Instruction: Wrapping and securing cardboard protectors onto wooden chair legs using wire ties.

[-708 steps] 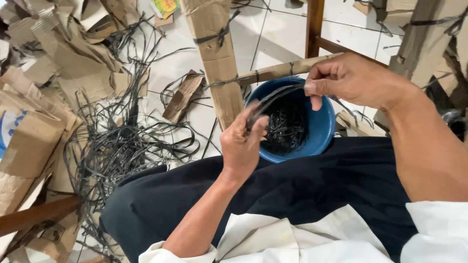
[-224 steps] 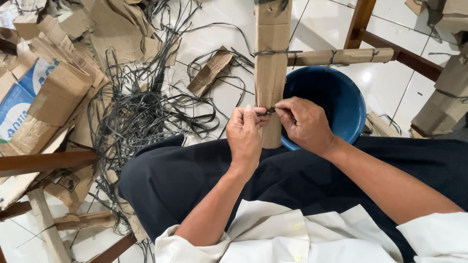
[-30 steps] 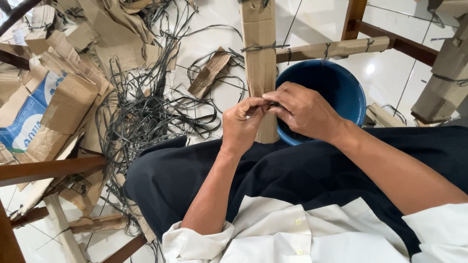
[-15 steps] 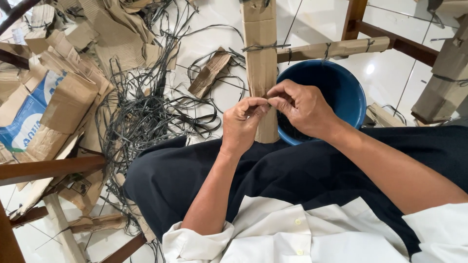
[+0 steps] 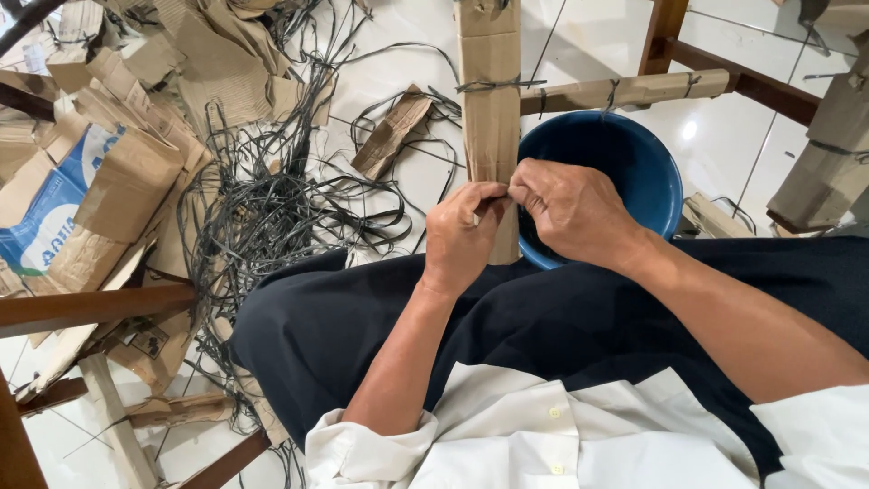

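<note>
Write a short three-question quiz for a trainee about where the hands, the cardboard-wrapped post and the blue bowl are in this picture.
1. True or false: both hands meet at the cardboard-wrapped post.
2. Which thing lies directly behind the right hand? A) the blue bowl B) the tangle of black strips C) the torn cardboard pile
3. Fill in: the left hand and the right hand pinch a thin black ____ against the post.

Key
1. True: the fingertips of both hands come together at the front of the post, near its lower end.
2. A: the bowl sits on the floor just right of the post, partly covered by the right hand.
3. Strip.
</note>
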